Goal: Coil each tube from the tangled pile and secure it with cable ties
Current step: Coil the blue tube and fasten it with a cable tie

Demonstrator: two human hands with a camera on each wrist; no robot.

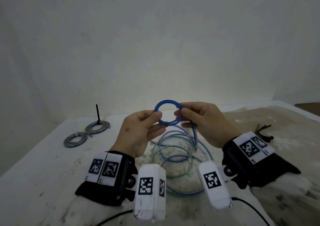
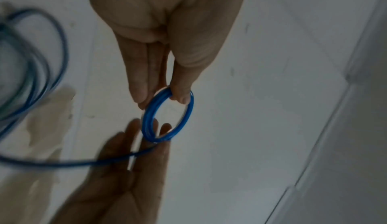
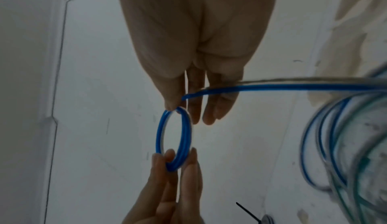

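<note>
A small coil of blue tube (image 1: 168, 113) is held up above the table between both hands. My left hand (image 1: 156, 117) pinches its left side with thumb and fingers (image 2: 180, 95). My right hand (image 1: 179, 111) pinches its right side, thumb (image 3: 171, 101) on the coil (image 3: 173, 138). The tube's loose tail (image 1: 194, 134) hangs from the right hand down into the tangled pile of blue and green tubes (image 1: 174, 155) lying on the table below. In the left wrist view the coil (image 2: 167, 116) shows several turns.
Two finished coils (image 1: 97, 126) (image 1: 75, 139) lie at the back left, one with a black cable tie (image 1: 97, 112) sticking upright. A bundle of black cable ties (image 1: 264, 132) lies at the right. The table (image 1: 43, 174) is white and stained, with a wall behind.
</note>
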